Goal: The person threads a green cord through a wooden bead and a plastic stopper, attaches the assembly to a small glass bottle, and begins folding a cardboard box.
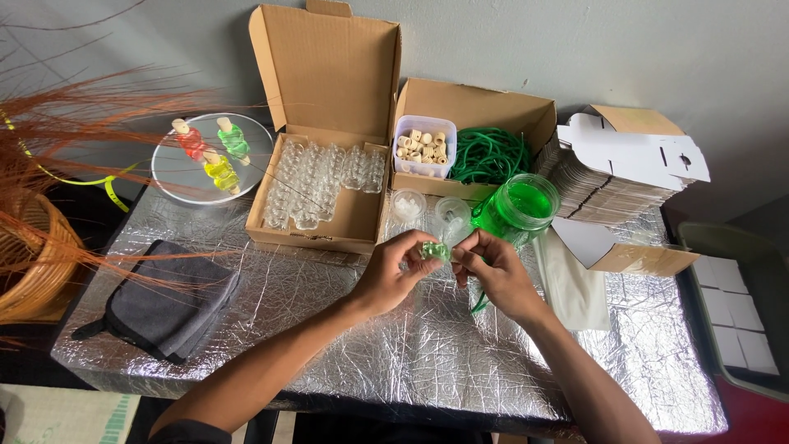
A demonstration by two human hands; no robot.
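Observation:
A small glass bottle filled with green liquid (434, 250) is held between both hands over the silver foil table (345, 329). My left hand (393, 271) grips its left side with thumb and fingers. My right hand (491, 271) pinches its right end, and a green cord (478, 302) hangs down beneath that hand. Just behind the hands stands an open glass jar of green liquid (519, 207).
An open cardboard box of empty small glass bottles (320, 181) sits behind. Another box holds a tub of corks (424, 146) and coiled green cord (491, 154). A round plate (212, 158) carries three coloured bottles. Folded grey cloth (168, 308), flat cartons (608, 185), wicker basket (29, 263).

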